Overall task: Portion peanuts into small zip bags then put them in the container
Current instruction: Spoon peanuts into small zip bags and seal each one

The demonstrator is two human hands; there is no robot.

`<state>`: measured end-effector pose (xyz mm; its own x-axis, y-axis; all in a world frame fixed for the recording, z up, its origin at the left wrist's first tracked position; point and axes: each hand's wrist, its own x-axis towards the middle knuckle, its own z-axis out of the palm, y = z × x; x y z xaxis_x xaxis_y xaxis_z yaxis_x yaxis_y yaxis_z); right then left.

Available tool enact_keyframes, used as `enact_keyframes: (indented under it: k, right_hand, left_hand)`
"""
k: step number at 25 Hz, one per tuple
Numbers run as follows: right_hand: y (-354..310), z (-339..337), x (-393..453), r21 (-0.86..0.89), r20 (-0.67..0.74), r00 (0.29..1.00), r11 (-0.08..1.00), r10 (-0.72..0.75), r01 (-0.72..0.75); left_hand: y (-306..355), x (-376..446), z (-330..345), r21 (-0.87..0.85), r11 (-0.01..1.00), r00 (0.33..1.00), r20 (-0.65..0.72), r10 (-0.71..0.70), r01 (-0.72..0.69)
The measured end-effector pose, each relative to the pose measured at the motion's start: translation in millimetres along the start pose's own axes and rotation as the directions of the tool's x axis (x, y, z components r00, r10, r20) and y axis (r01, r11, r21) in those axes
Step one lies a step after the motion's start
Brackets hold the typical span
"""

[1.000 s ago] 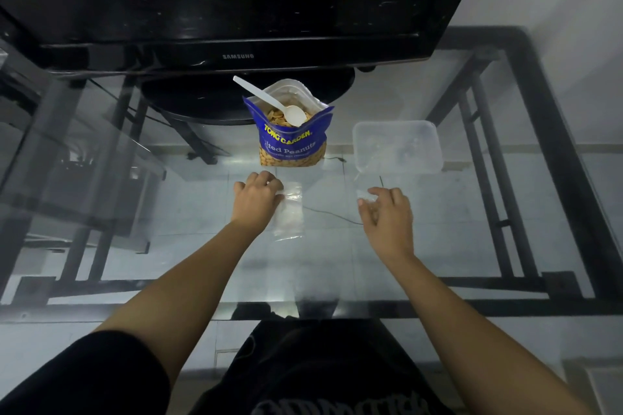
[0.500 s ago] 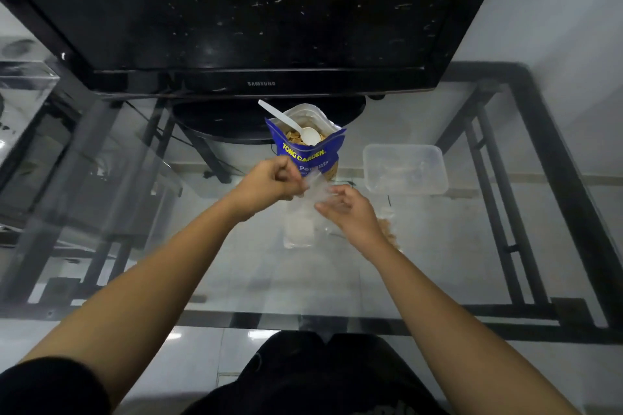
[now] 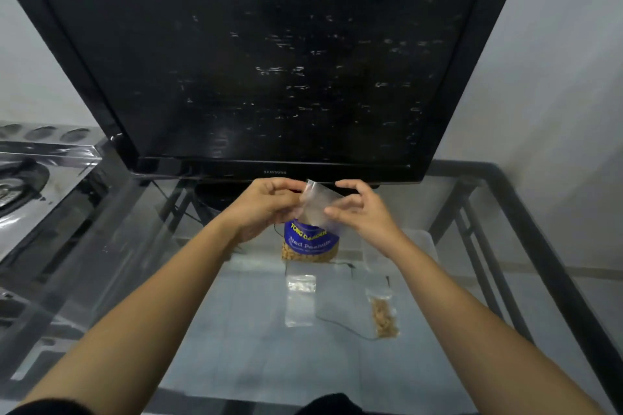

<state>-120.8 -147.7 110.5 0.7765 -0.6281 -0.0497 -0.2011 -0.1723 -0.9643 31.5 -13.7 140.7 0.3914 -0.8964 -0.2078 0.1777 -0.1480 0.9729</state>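
Clear, flimsy film: your left hand [image 3: 266, 204] and right hand [image 3: 362, 209] each pinch the empty bag [image 3: 317, 204] above the peanuts [image 3: 310, 242]; it looks slippery, so grip its mouth edges.

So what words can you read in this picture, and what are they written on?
"SAMSUNG": on the bottom edge of the black TV, small but readable.
"TONG GARDEN": yellow letters on the blue peanut bag.
"...ted Peanuts": below that on the bag, its first letters hidden.
A smaller line under it is too blurred to read.
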Motion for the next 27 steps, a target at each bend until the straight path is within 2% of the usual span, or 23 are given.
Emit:
enact_keyframes:
  k: [2, 4, 7, 9, 10, 12, 14, 16, 17, 20, 22, 25, 27]
  right_hand:
    - [-6, -2, 3, -0.057, -0.022, 1.0, 0.998, 0.005, -0.007]
    - [-10, -6, 4, -0.024, 0.009, 1.0, 1.0, -0.005, 0.005]
    - [-12, -13, 7, 0.049, 0.13, 0.992, 0.999, 0.005, -0.011]
    - [-9, -15, 8, -0.022, 0.151, 0.988, 1.0, 0.019, -0.016]
    - [-7, -14, 9, -0.138, 0.096, 0.995, 0.99, -0.004, 0.017]
    - [-6, -8, 10, -0.412, -0.019, 0.985, 0.899, -0.174, 0.151]
    - [-9, 4, 10, -0.54, 0.042, 0.941, 0.785, -0.336, 0.304]
    - [-10, 16, 12, -0.643, 0.115, 0.921, 0.679, -0.372, 0.355]
    - [-9, 21, 14, -0.674, 0.106, 0.92, 0.653, -0.376, 0.345]
    - [0, 24, 21, -0.629, -0.008, 0.905, 0.705, -0.425, 0.326]
    - [5, 21, 22, -0.545, -0.031, 0.905, 0.766, -0.423, 0.34]
    - [12, 18, 23, -0.457, -0.035, 0.916, 0.821, -0.4, 0.342]
    - [18, 15, 26, -0.44, -0.046, 0.925, 0.839, -0.377, 0.319]
  left_hand:
    - [7, 1, -4, 0.208, 0.976, 0.996, -0.05, 0.076, -0.064]
    - [10, 4, -10, 0.381, 0.918, 0.977, -0.127, 0.171, -0.111]
    - [7, 9, -14, 0.544, 0.831, 0.948, -0.189, 0.258, -0.118]
    - [2, 11, -15, 0.628, 0.772, 0.93, -0.222, 0.294, -0.094]
    - [1, 12, -15, 0.637, 0.766, 0.92, -0.243, 0.306, -0.087]
    - [1, 14, -14, 0.606, 0.791, 0.916, -0.265, 0.301, -0.085]
    - [1, 16, -11, 0.551, 0.828, 0.929, -0.246, 0.276, -0.1]
    - [2, 20, -7, 0.489, 0.865, 0.943, -0.222, 0.249, -0.113]
    - [1, 22, -6, 0.455, 0.883, 0.95, -0.211, 0.231, -0.114]
    - [-2, 31, -5, 0.377, 0.922, 0.967, -0.193, 0.169, -0.086]
    - [-5, 34, -5, 0.366, 0.928, 0.975, -0.169, 0.145, -0.075]
    - [-11, 37, -3, 0.409, 0.908, 0.984, -0.111, 0.141, -0.084]
    - [-17, 41, -3, 0.545, 0.828, 0.957, -0.148, 0.25, -0.132]
